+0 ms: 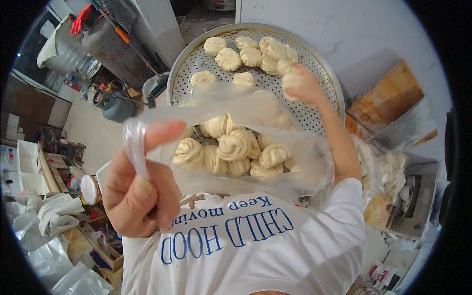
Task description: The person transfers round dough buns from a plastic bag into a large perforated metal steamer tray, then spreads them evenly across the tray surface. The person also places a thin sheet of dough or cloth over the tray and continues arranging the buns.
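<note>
My left hand [142,184] pinches the gathered rim of a clear plastic bag [313,158] and keeps its mouth spread wide. Inside the bag lie several pale twisted steamed buns [234,145]. My right hand [308,86], somewhat blurred, grips a bun [294,84] above the right side of a round perforated metal steamer tray [188,77]. Past that hand a group of buns [273,51] rests on the tray, touching one another. Two more buns sit near the bag's far edge, one of them a pale bun [243,79] partly covered by the plastic.
To the left on the floor stand a gas cylinder [114,105] and a large grey barrel [114,51], with a long-handled tool [129,40] leaning nearby. Folded plastic bags [51,258] lie at lower left. Wooden boards [387,97] lean against the wall at right.
</note>
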Tool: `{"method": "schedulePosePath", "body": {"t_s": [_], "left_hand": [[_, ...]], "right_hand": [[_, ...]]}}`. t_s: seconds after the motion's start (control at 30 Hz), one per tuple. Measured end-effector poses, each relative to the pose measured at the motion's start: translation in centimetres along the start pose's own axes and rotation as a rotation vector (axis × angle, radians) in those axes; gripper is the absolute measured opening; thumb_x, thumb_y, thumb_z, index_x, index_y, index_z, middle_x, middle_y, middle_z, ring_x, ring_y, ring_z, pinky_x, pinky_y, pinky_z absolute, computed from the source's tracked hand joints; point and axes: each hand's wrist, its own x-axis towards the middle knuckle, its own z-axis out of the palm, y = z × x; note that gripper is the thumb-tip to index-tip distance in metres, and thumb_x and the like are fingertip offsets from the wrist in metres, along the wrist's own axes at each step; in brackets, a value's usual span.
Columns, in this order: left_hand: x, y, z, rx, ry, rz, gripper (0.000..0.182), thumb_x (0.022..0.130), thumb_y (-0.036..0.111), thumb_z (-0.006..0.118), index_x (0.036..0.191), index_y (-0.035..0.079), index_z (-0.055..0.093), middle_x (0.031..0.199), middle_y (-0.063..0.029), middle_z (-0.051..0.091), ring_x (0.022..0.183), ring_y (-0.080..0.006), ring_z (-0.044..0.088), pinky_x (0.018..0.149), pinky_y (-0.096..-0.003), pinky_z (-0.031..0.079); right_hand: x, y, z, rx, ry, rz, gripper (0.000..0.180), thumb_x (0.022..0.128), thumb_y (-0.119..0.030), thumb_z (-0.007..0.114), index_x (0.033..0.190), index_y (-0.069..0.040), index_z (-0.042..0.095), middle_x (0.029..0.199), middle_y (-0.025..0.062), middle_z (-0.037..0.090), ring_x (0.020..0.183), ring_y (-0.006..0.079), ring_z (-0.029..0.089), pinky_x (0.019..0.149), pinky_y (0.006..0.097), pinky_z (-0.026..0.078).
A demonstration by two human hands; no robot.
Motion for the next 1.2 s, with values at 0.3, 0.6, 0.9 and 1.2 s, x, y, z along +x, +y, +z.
{"method": "schedulePosePath", "body": {"t_s": [0.3, 0.6, 0.9, 1.2], "left_hand": [[5.3, -0.7, 1.4, 0.021, -0.072, -0.050, 0.068, 0.102, 0.014, 0.046, 0.151, -0.020, 0.014, 0.054, -0.0014, 0.053, 0.039, -0.0023, 0.044, 0.036, -0.0191, 0.029], [0.8, -0.4, -0.2, 0.019, 0.078, -0.193, 0.059, 0.101, 0.018, 0.054, 0.138, -0.025, 0.037, 0.050, -0.0037, 0.052, 0.036, -0.0071, 0.039, 0.036, -0.0238, 0.027], [-1.9, -0.1, -0.3, -0.114, 0.064, -0.407, 0.049, 0.101, 0.026, 0.064, 0.128, -0.014, 0.059, 0.061, -0.0069, 0.062, 0.048, -0.0103, 0.053, 0.047, -0.0250, 0.039], [-1.6, -1.0, 0.3, -0.106, 0.197, -0.383, 0.045, 0.100, 0.028, 0.065, 0.121, -0.012, 0.064, 0.061, -0.0059, 0.061, 0.050, -0.0096, 0.052, 0.049, -0.0245, 0.038]], "right_hand": [[-10.1, -16.1, -7.3, 0.602, -0.597, -0.630, 0.098, 0.056, -0.029, 0.092, 0.143, -0.010, 0.052, 0.135, 0.0142, 0.061, 0.126, 0.0302, 0.058, 0.107, 0.0417, 0.045], [-4.7, -12.0, -9.7, 0.639, -0.329, -0.411, 0.034, 0.083, 0.000, 0.075, 0.116, -0.007, 0.074, 0.099, 0.0071, 0.074, 0.087, 0.0096, 0.070, 0.076, 0.0273, 0.059], [11.6, -1.0, 4.9, -0.495, -0.073, -0.148, 0.088, 0.066, -0.027, 0.088, 0.146, -0.022, 0.049, 0.159, 0.0204, 0.027, 0.144, 0.0428, 0.029, 0.111, 0.0530, 0.043], [13.3, -0.7, 12.0, -0.498, 0.043, -0.072, 0.074, 0.065, -0.019, 0.087, 0.134, -0.024, 0.059, 0.159, 0.0091, 0.029, 0.146, 0.0391, 0.025, 0.103, 0.0477, 0.051]]}}
